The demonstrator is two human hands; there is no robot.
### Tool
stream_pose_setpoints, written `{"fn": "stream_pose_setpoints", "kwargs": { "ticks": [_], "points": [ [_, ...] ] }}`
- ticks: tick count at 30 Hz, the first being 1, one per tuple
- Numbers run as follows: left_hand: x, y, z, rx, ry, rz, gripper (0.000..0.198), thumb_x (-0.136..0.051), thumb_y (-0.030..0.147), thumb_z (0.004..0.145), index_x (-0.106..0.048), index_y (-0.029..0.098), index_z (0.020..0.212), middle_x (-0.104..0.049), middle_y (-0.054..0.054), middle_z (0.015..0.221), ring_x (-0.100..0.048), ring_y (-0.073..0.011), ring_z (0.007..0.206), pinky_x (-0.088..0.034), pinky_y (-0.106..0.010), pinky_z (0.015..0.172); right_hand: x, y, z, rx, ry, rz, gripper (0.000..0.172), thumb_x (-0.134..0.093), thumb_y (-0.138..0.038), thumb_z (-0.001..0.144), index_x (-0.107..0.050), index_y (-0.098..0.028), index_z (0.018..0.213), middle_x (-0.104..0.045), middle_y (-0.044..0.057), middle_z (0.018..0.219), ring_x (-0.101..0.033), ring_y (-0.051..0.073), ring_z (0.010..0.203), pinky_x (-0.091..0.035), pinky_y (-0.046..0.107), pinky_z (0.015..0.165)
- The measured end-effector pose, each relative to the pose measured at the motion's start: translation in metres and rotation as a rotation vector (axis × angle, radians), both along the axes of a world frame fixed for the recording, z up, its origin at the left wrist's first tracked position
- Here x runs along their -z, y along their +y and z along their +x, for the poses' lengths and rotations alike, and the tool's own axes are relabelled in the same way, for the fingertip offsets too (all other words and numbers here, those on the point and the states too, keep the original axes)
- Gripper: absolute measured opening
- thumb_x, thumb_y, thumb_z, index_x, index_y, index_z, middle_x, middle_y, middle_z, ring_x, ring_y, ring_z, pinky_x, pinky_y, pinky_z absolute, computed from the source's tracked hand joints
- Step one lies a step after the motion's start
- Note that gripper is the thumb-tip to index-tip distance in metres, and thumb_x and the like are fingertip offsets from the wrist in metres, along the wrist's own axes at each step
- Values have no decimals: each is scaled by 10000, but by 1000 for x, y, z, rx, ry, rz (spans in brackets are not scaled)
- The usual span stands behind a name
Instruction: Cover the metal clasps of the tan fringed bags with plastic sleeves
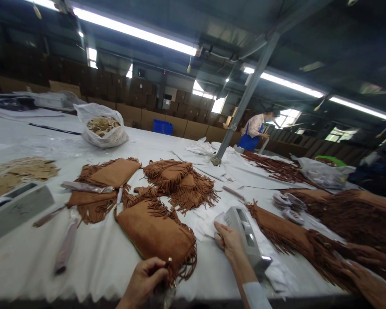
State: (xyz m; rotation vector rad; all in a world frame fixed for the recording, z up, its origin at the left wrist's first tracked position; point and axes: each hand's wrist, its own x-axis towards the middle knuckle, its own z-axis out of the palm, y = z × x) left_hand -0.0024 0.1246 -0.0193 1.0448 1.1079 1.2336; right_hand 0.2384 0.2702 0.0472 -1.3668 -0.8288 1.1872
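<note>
Nearest, at the bottom edge, the left hand (144,281) is closed tight, thumb and forefinger pinching a small metal piece (169,260) at the near corner of a brown suede bag (152,231). That bag lies flat on the white table (109,262), just ahead of the hand, with fringe hanging off its right side.

Just to the right, the right hand (227,241) has its fingers curled over the left end of a grey device (246,229), gripping it. The device sits on crumpled white paper, and its far end touches a long fringed strip (286,234).

At the right edge, a co-worker's two hands (365,255) rest on more brown fringe.

Further out, two flat pouches (111,176) lie on the left, with a heap of fringed pieces (180,182) beside them. Tan cut-outs (16,171) spread along the far left, and rolls of tape (287,204) sit to the right.

Beyond those stands a plastic sack (101,128) full of pale scraps, and a slanted metal post (244,96) rises from the table. Farthest off, a person in a blue apron (252,131) stands near a blue bin (162,127) and stacked cartons (138,98).
</note>
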Motion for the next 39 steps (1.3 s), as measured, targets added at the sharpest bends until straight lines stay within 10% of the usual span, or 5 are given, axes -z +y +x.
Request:
{"fn": "stream_pose_setpoints", "kwargs": {
  "ticks": [12, 28, 39],
  "points": [
    [-21, -2, -1, -108, -18, 22, 134, -674, 272, 681, -674, 142, 647, -619, 14, 527, -485, -93, 444, -359, -188, 433, -1, -90, -99, -262, 493, -222, 269, -841, -250, 554, -656, -164, 728, -623, -28, 645, -520, 87, 523, -387, 177, 419],
    [-21, -3, 0, -110, -64, 32, 138, -649, 261, 684, -674, 129, 652, -667, -13, 573, -491, -94, 454, -351, -191, 432, 0, -117, -116, -373, 392, -177, 306, -843, -367, 545, -681, -134, 661, -607, 4, 598, -494, 105, 543, -382, 203, 475],
    [-20, -6, -4, -40, -4, 65, 158, -635, 287, 731, -603, 145, 790, -679, -7, 625, -569, -126, 526, -403, -205, 504, 2, -126, -109, -519, -282, 163, 317, -685, -481, 709, -726, -172, 767, -679, 47, 728, -597, 221, 752, -459, 279, 675]
  ]
}}
